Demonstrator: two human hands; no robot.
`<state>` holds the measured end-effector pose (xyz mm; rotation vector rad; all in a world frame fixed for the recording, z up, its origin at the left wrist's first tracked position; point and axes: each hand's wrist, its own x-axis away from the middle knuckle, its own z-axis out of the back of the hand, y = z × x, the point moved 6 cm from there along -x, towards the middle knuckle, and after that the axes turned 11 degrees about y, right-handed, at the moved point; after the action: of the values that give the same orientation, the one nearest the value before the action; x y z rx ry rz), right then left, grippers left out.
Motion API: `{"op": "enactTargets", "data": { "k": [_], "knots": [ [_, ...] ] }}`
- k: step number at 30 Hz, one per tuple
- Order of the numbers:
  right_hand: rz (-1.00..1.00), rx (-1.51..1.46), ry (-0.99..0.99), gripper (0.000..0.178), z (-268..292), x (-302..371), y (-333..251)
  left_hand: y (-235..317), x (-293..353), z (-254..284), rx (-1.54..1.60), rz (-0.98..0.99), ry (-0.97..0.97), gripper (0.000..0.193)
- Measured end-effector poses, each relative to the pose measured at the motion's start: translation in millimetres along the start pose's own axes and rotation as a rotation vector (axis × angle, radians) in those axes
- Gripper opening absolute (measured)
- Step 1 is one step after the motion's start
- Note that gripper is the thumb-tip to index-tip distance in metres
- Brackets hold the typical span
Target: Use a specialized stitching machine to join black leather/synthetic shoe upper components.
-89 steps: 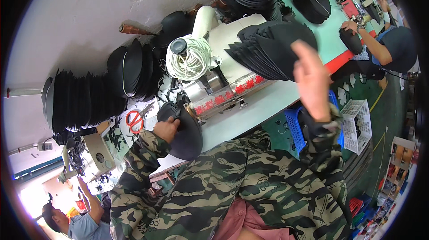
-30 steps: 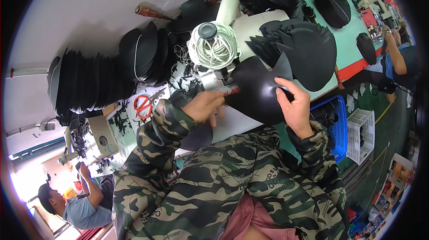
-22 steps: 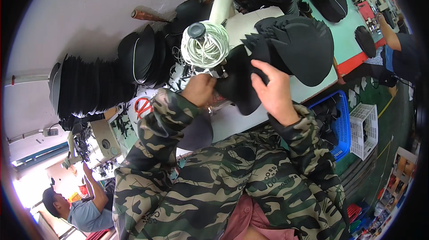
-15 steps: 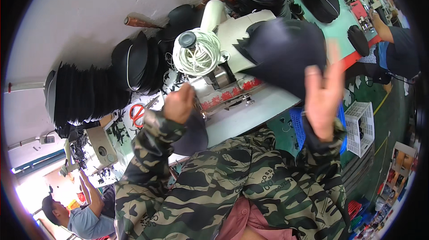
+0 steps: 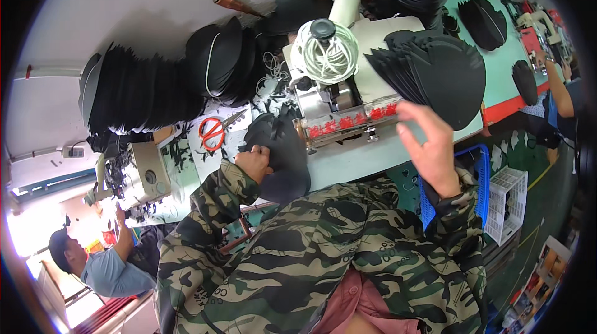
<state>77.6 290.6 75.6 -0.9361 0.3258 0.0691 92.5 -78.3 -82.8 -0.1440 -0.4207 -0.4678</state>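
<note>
My left hand (image 5: pixel 254 163) rests on the near left edge of a flat black sheet piece (image 5: pixel 277 158), its fingers curled and closed on it. The piece lies left of a cream bench machine (image 5: pixel 339 101) with a metal front, red markings and a coil of white cord on top. My right hand (image 5: pixel 432 150) is held in the air by the machine's right front corner. Its thumb and fingers are apart with nothing between them. Behind that hand, a fanned pile of black pieces (image 5: pixel 444 79) with jagged edges sits on the machine's right side.
Orange-handled scissors (image 5: pixel 212 134) and black scraps lie left of the black sheet. Tall stacks of black pieces (image 5: pixel 140 91) line the wall. A blue basket (image 5: pixel 482 178) and a white crate (image 5: pixel 507 203) stand at lower right. Co-workers sit at far left (image 5: pixel 115 269) and far right.
My left hand has come down onto the black sheet's edge. My right hand has drawn back from the black pile, which now lies fanned out. The view has shifted somewhat.
</note>
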Motion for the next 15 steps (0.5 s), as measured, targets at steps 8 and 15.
{"op": "enactTargets", "data": {
  "k": [8, 15],
  "knots": [
    [-0.249, -0.306, -0.514, 0.033, -73, 46, 17, 19, -23, 34, 0.109, -0.102, -0.066, 0.023],
    [-0.422, -0.504, -0.712, 0.034, -95, 50, 16, 77, -46, 141, 1.081, -0.093, -0.422, 0.02]
  ]
}}
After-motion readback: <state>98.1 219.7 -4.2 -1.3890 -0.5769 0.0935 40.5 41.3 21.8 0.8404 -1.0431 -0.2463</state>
